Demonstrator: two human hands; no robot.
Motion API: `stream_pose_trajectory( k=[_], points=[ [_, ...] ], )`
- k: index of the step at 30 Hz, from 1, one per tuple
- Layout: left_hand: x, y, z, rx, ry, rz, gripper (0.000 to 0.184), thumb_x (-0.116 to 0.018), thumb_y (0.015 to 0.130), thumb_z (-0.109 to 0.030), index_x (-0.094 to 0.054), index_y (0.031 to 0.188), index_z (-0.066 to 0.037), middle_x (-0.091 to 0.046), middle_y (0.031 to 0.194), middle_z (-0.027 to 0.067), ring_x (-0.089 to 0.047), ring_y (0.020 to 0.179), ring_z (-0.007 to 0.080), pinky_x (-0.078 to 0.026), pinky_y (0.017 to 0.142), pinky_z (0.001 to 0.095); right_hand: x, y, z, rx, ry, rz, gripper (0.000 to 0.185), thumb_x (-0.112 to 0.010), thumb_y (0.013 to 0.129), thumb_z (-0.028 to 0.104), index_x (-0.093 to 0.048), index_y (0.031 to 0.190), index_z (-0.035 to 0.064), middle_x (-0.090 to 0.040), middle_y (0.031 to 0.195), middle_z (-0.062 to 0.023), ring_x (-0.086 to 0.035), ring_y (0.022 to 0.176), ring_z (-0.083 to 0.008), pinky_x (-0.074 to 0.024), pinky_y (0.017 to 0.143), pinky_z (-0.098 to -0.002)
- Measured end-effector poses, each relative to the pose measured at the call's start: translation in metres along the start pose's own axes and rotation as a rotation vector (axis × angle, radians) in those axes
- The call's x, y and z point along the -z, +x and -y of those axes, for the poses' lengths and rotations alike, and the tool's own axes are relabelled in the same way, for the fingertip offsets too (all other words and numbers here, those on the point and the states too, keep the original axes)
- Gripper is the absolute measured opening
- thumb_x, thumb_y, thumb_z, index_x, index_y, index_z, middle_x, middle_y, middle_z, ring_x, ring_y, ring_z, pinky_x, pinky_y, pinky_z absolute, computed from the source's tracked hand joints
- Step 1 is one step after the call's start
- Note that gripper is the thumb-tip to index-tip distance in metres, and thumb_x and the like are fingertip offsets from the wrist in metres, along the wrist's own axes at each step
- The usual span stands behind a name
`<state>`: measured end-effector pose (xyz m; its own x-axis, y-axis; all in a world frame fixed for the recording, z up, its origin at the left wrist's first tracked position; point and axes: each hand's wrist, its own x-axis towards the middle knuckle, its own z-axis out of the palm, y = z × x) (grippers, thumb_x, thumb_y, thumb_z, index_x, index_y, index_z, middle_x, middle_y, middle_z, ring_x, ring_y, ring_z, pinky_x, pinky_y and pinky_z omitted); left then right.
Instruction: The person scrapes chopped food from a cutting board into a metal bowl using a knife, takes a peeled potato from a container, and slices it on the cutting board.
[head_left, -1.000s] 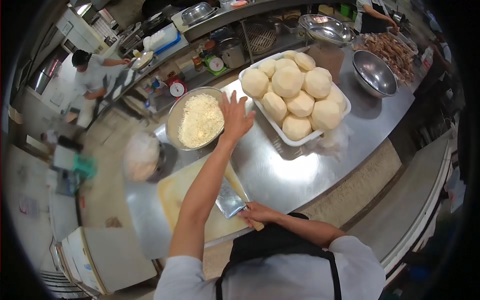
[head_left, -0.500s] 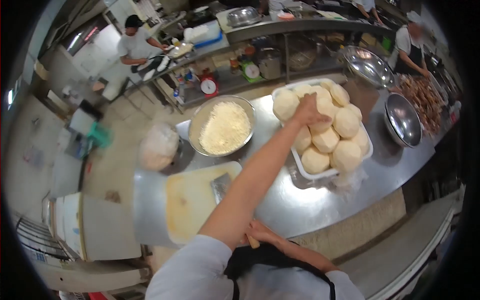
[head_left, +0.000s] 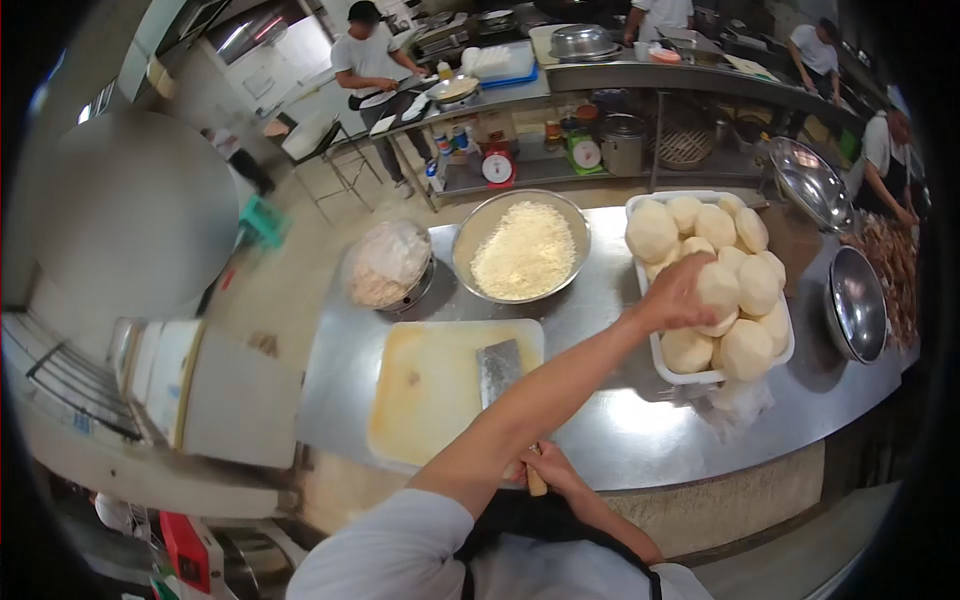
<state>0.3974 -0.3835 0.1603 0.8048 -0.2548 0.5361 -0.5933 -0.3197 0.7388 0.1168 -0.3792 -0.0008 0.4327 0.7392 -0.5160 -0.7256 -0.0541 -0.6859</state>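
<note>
My left hand (head_left: 680,295) reaches across to the white tub (head_left: 645,352), its fingers curled against a peeled jicama (head_left: 718,285). Several more of these round, cream-coloured vegetables fill the tub. Below my left forearm, my right hand (head_left: 550,468) is closed on the wooden handle of a cleaver (head_left: 498,368). Its broad blade rests over the right side of the cutting board (head_left: 425,385), while my forearm hides its middle. Behind the board stands a steel bowl (head_left: 465,270) heaped with pale shreds (head_left: 525,250).
A plastic-covered container (head_left: 388,262) sits left of the shreds. Crumpled clear plastic (head_left: 735,405) lies before the tub; an empty steel bowl (head_left: 858,305) stands to its right. A co-worker (head_left: 885,160) is by a brown heap (head_left: 890,265); others work behind the far counter.
My left hand has shifted from the top of the pile to a jicama at its left side, with fingers now around it. My view has turned left. My right hand keeps the cleaver.
</note>
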Motion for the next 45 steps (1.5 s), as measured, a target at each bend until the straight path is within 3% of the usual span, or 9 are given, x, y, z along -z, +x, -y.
stream_pose_trajectory(
  k=[3, 9, 17, 19, 21, 28, 34, 39, 45],
  points=[
    [0.063, -0.048, -0.061, 0.342, -0.056, 0.105, 0.095, -0.095, 0.061, -0.027, -0.054, 0.143, -0.003, -0.066, 0.132, 0.0194, -0.065, 0.122, 0.0342, -0.051, 0.108, 0.0421, 0.003, -0.003, -0.005, 0.063, 0.023, -0.036, 0.03, -0.071, 0.101, 0.029, -0.06, 0.112, 0.0028, -0.064, 0.075, -0.0061, -0.068, 0.062, -0.0184, -0.0551, 0.056, -0.0311],
    [0.193, -0.216, -0.032, 0.55, 0.024, -0.156, 0.093, -0.098, 0.063, -0.02, -0.054, 0.143, -0.001, -0.068, 0.129, 0.014, -0.067, 0.117, 0.0259, -0.053, 0.103, 0.0379, -0.002, -0.014, -0.005, 0.129, -0.027, -0.119, 0.02, -0.067, 0.103, 0.02, -0.061, 0.112, 0.0028, -0.061, 0.074, -0.0037, -0.058, 0.055, -0.0136, -0.05, 0.05, -0.0298],
    [0.28, -0.428, -0.037, 0.461, 0.858, -0.1, 0.076, -0.078, 0.079, -0.014, -0.05, 0.149, -0.006, -0.049, 0.152, 0.0207, -0.042, 0.144, 0.0455, -0.032, 0.122, 0.0543, -0.081, -0.009, 0.042, 0.076, -0.463, -0.241, 0.025, -0.072, 0.099, 0.021, -0.061, 0.109, 0.0014, -0.059, 0.073, -0.0035, -0.058, 0.058, -0.0125, -0.0512, 0.052, -0.031],
    [0.276, -0.466, -0.042, 0.435, 0.89, -0.056, 0.076, -0.075, 0.081, -0.015, -0.047, 0.151, -0.006, -0.044, 0.156, 0.0201, -0.038, 0.146, 0.0472, -0.029, 0.122, 0.0584, -0.087, 0.015, 0.022, 0.261, -0.749, -0.261, 0.031, -0.073, 0.098, 0.027, -0.062, 0.111, 0.0005, -0.062, 0.075, -0.0062, -0.06, 0.057, -0.0139, -0.0516, 0.054, -0.0326],
    [0.274, -0.48, -0.062, 0.412, 0.796, -0.058, 0.077, -0.074, 0.083, -0.016, -0.044, 0.154, -0.007, -0.04, 0.159, 0.0191, -0.036, 0.147, 0.0484, -0.026, 0.122, 0.0615, -0.097, 0.025, 0.011, 0.327, -0.846, -0.276, 0.037, -0.074, 0.097, 0.03, -0.062, 0.114, 0.0, -0.063, 0.076, -0.0076, -0.06, 0.057, -0.0144, -0.0512, 0.053, -0.0331],
    [0.293, -0.45, 0.006, 0.69, 0.372, -0.528, 0.025, -0.06, 0.098, -0.008, -0.07, 0.119, 0.0, -0.067, 0.122, 0.0224, -0.06, 0.118, 0.0429, -0.044, 0.106, 0.0489, -0.131, 0.016, 0.041, -0.083, -0.613, -0.279, 0.054, -0.065, 0.103, 0.039, -0.053, 0.138, -0.0003, -0.056, 0.068, -0.0036, -0.055, 0.047, -0.0128, -0.0425, 0.039, -0.0287],
    [0.286, -0.458, -0.008, 0.379, 0.435, -0.363, 0.017, -0.059, 0.099, -0.007, -0.069, 0.109, 0.0, -0.066, 0.11, 0.0199, -0.061, 0.109, 0.04, -0.047, 0.098, 0.0447, -0.15, 0.011, 0.031, -0.007, -0.667, -0.283, 0.049, -0.06, 0.106, 0.044, -0.059, 0.132, 0.0024, -0.055, 0.062, -0.0028, -0.054, 0.045, -0.0122, -0.0398, 0.038, -0.0293],
    [0.262, -0.455, -0.007, 0.511, 0.507, -0.575, 0.01, -0.06, 0.097, -0.007, -0.065, 0.102, 0.0, -0.062, 0.099, 0.0186, -0.058, 0.1, 0.0399, -0.046, 0.092, 0.0478, -0.148, -0.001, 0.036, -0.026, -0.727, -0.328, 0.052, -0.062, 0.105, 0.046, -0.062, 0.128, -0.0009, -0.06, 0.068, -0.0068, -0.058, 0.056, -0.013, -0.0489, 0.056, -0.0317],
    [0.291, -0.446, 0.0, 0.454, 0.299, -0.358, 0.009, -0.064, 0.095, -0.004, -0.067, 0.102, 0.0, -0.063, 0.104, 0.0178, -0.06, 0.101, 0.0388, -0.047, 0.092, 0.0462, -0.149, -0.01, 0.055, -0.126, -0.667, -0.292, 0.051, -0.06, 0.106, 0.044, -0.061, 0.128, -0.0014, -0.056, 0.068, -0.0047, -0.055, 0.053, -0.0132, -0.0444, 0.047, -0.0311]
  ],
)
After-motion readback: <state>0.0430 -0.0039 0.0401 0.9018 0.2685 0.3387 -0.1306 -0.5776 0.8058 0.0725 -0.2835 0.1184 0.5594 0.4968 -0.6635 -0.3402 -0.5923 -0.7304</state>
